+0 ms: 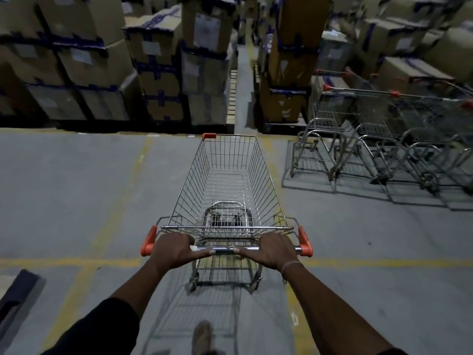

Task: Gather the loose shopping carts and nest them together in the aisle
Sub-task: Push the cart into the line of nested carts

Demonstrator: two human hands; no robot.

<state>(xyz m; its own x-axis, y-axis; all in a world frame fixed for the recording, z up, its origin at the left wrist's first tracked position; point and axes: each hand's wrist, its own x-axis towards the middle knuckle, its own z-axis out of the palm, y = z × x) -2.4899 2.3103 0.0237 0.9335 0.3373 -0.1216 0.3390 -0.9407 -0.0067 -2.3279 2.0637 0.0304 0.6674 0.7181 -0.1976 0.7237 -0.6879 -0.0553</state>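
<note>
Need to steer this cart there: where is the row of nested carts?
The row of nested wire shopping carts stands ahead on the right, beside the stacked cardboard boxes.

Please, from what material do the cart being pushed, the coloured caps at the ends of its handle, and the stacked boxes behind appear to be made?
The cart: bare metal wire, probably steel with a shiny plated finish; its thin grid rods glint. The caps: orange-red, matte, smoothly moulded, likely plastic. The boxes: brown cardboard, dull, with dark tape bands and pale labels.
</note>
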